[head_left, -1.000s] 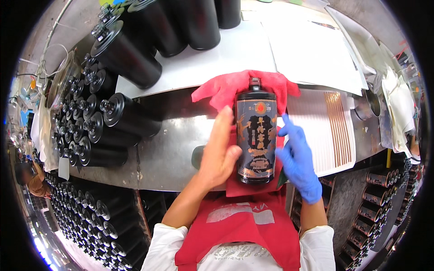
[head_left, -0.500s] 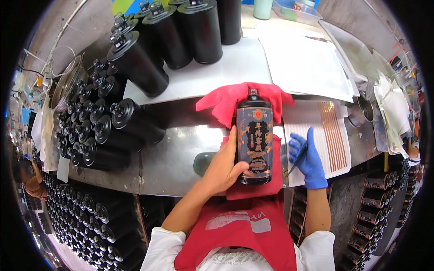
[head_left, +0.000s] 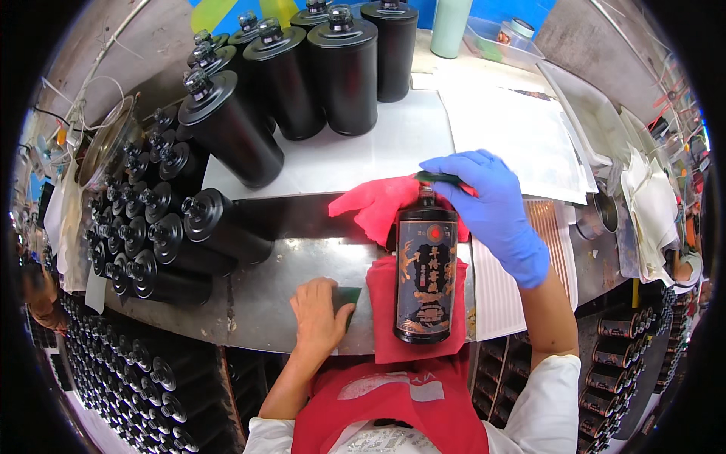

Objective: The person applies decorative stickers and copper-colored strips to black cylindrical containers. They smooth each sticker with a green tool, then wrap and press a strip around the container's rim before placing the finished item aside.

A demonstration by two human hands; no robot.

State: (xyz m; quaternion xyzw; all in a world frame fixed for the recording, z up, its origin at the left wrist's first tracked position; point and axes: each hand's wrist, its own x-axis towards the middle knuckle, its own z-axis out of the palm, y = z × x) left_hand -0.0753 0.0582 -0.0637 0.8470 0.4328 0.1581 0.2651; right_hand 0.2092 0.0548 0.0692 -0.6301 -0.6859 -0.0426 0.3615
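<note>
Bottle [head_left: 427, 276] lay newly released by left hand [head_left: 316, 312], half-curled at green pad [head_left: 349, 296], grip unclear; right hand [head_left: 491, 204] pinched dark strip [head_left: 439, 178].

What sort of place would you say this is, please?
Probably a workshop where bottles are decorated: plain black bottles crowd the left, bottles with patterned fronts are racked at lower right, and one patterned bottle lies on red cloth before the person.

Bottles [head_left: 227, 231] leftward, likely gap beyond left hand [head_left: 319, 314]
</note>
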